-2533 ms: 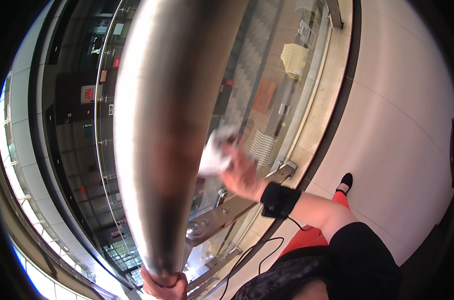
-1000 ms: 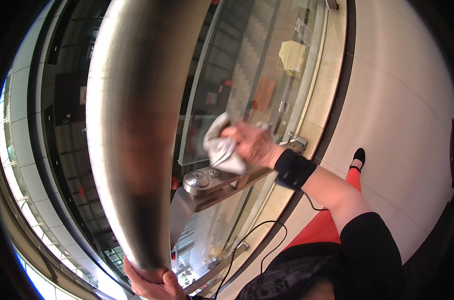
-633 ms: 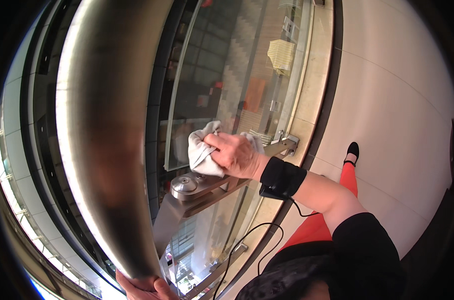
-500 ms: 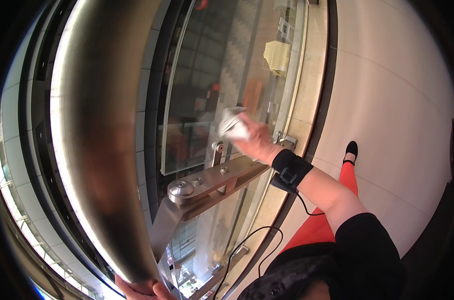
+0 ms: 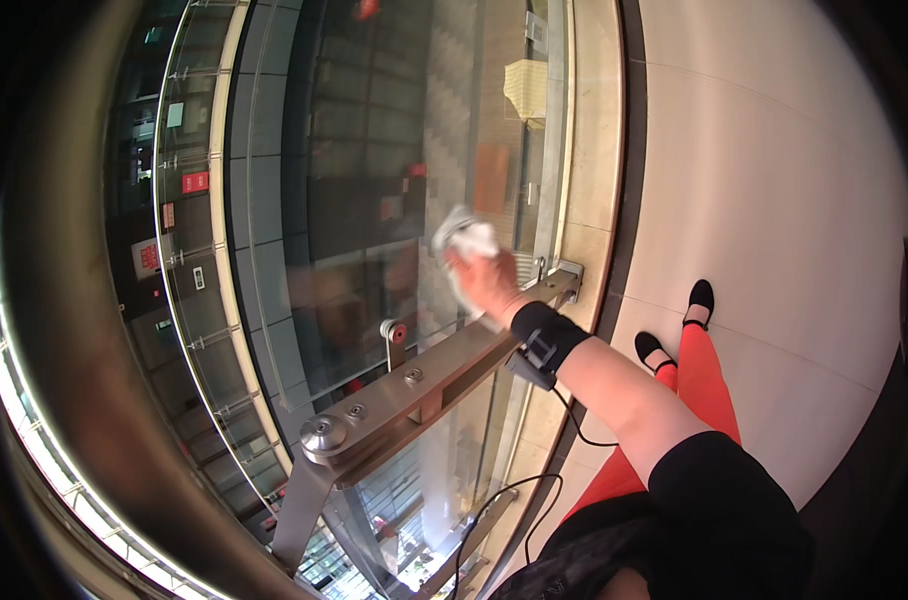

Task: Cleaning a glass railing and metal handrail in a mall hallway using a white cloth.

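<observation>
My right hand [image 5: 491, 284] is closed on a crumpled white cloth [image 5: 468, 238], its fingers bunched into the fabric. Hand and cloth are over a clear glass panel [image 5: 359, 215]; whether the cloth presses on the glass is hard to tell. Just below the hand, a brushed steel post [image 5: 419, 400] with round bolts and a disc-shaped glass clamp [image 5: 393, 332] runs up from the floor edge. A black wrist strap [image 5: 546, 340] with a small box and cable sits on my right wrist. My left hand is out of view.
On the left curves a thick metal handrail [image 5: 99, 400], blurred. Beyond the glass lies a drop with another glass-railed level [image 5: 219, 200]. A stone ledge [image 5: 589, 225] and dark strip edge the pale tiled floor [image 5: 754, 180], where my feet stand. A black cable [image 5: 529, 480] hangs low.
The view has shifted, moving the handrail to the far left and bringing both feet into sight. My left hand, earlier on the handrail, has left the view. The right still holds the cloth.
</observation>
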Action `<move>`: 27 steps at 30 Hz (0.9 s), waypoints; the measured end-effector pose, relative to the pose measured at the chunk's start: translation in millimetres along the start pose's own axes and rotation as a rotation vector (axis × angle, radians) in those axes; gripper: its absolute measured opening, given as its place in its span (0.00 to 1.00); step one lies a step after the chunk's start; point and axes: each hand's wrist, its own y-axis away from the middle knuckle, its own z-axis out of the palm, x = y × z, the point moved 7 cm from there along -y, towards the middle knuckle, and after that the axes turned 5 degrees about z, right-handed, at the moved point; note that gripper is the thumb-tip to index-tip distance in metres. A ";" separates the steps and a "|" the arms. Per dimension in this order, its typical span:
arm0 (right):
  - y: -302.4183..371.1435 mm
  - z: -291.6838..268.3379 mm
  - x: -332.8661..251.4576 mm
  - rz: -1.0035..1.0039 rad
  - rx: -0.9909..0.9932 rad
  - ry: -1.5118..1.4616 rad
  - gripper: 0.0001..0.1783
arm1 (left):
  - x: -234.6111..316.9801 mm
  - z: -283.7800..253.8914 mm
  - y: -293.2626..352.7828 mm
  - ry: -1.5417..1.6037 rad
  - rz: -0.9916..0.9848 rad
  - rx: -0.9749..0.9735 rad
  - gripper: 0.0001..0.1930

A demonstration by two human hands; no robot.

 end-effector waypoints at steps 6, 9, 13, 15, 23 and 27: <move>-14.7 -3.3 8.2 0.225 -0.038 -0.075 0.14 | -114.2 -31.5 38.8 -0.125 -0.212 -0.029 0.25; -9.4 -23.8 -90.7 -0.322 0.110 -0.197 0.11 | -53.7 -6.7 18.5 -0.150 -0.116 -0.039 0.24; -29.6 -26.6 -81.7 -0.374 0.136 -0.091 0.13 | -22.0 -7.6 11.4 -0.173 -0.028 0.073 0.36; -49.2 -27.4 -29.7 -0.022 0.204 -0.054 0.12 | -10.6 -9.8 7.4 -0.175 -0.011 0.118 0.40; -6.3 -15.9 -124.1 -0.333 -0.005 -0.072 0.13 | -1.3 -3.2 0.5 0.139 0.015 0.022 0.43; -59.6 -32.6 -36.1 0.071 0.192 -0.111 0.15 | 9.0 1.3 -1.4 0.205 -0.052 -0.008 0.44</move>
